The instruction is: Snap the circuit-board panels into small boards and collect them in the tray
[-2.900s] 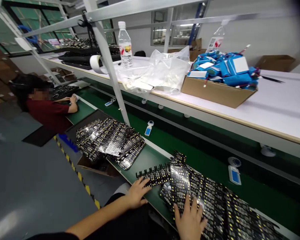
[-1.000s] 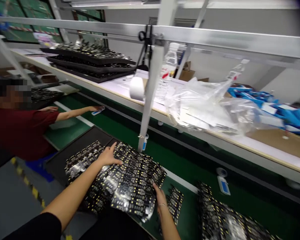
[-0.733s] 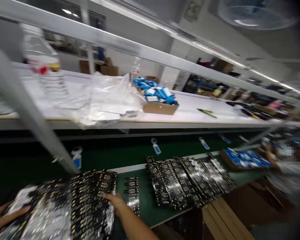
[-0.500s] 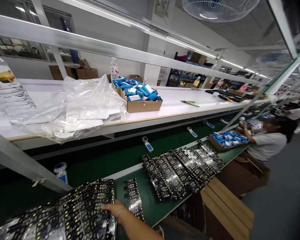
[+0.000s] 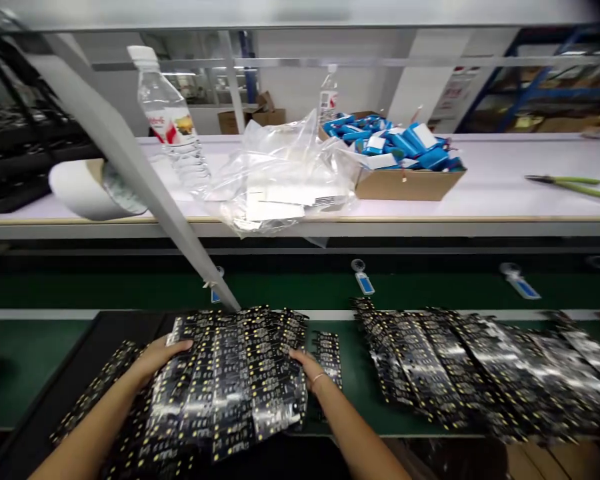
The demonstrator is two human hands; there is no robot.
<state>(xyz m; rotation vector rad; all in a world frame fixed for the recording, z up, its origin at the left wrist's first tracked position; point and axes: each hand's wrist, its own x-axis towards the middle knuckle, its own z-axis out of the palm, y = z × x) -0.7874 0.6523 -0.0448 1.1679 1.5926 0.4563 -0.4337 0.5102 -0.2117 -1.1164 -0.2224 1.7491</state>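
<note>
Both hands grip a fanned row of black circuit board panels (image 5: 230, 380) dotted with yellow parts, one hand at each end. My left hand (image 5: 155, 358) is closed at the left edge, its thumb on top. My right hand (image 5: 307, 369) pinches the right edge, thumb on the face; its other fingers are hidden behind. Under and left of the held boards lies a black tray (image 5: 107, 333) with more circuit board panels (image 5: 100, 383) on it. Just right of my right hand, a separate circuit board strip (image 5: 329, 353) rests on the green bench.
A long overlapping row of circuit boards (image 5: 460, 367) lies to the right. Above, the white shelf (image 5: 500, 187) carries a cardboard box (image 5: 405, 185) of blue battery packs, a plastic bag (image 5: 290, 180), a water bottle (image 5: 173, 120) and green-handled pliers (image 5: 575, 183). A slanted metal post (image 5: 145, 180) stands ahead.
The view has swung left. My left hand has come into view on the boards' left edge. My right hand stays at their right edge, and the boards now appear raised and tilted.
</note>
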